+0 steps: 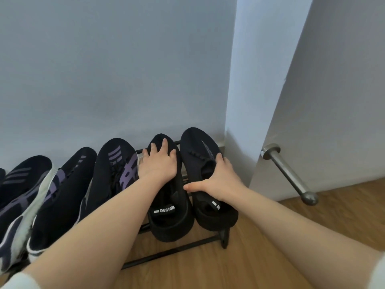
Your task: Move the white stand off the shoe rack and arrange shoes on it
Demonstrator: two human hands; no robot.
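Note:
A low black metal shoe rack [173, 250] stands against the wall. At its right end sit two black slip-on shoes. My left hand [158, 162] lies spread over the toe of the left black shoe [168, 217], which has a "DESIGN" heel tab. My right hand [218, 180] grips the opening of the right black shoe [195, 147], thumb on its inner side. To the left stand three dark sneakers with purple stripes: one next to my left hand [116, 163], one in the middle [66, 188] and one at the far left [23, 184]. No white stand is in view.
A pale wall [116, 69] runs behind the rack. A white door [341, 90] with a metal handle [289, 174] stands close on the right. Wooden floor [208, 272] lies in front of the rack.

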